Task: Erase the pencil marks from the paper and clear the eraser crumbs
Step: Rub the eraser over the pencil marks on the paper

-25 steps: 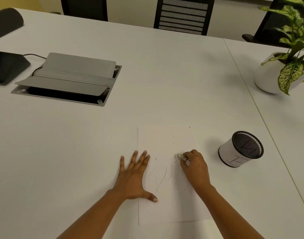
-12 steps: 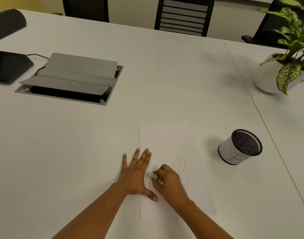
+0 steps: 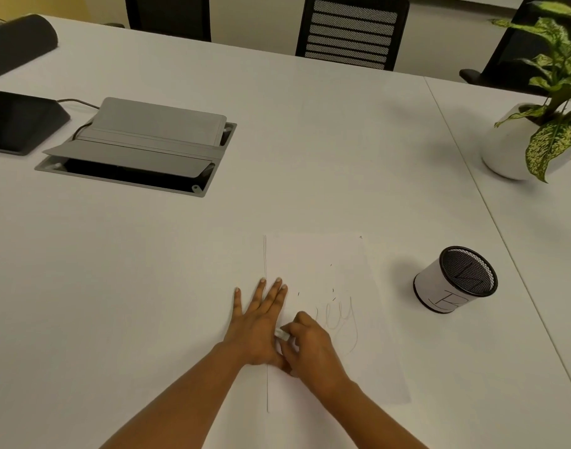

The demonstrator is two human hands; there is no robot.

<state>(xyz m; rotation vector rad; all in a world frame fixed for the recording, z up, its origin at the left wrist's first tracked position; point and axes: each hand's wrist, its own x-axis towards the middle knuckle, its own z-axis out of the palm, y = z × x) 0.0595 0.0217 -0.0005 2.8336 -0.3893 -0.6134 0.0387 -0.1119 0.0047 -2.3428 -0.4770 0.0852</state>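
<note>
A white sheet of paper (image 3: 316, 254) lies on the white table, near me. Faint pencil loops (image 3: 341, 319) show on its middle right part. My left hand (image 3: 258, 322) lies flat with fingers spread on the paper's left edge, pinning it. My right hand (image 3: 310, 346) pinches a small white eraser (image 3: 282, 334) against the paper, right beside my left hand and left of the pencil loops. A few dark specks (image 3: 331, 277) dot the paper above the marks.
A mesh pen cup (image 3: 455, 280) with a white wrap stands right of the paper. A potted plant (image 3: 536, 134) sits at the far right. A grey open cable hatch (image 3: 141, 147) and a dark device (image 3: 15, 121) lie at the left. Chairs stand behind the table.
My right hand has swept with the eraser from the paper's right side leftward to beside my left hand. The left pencil marks have faded. My left hand stayed put.
</note>
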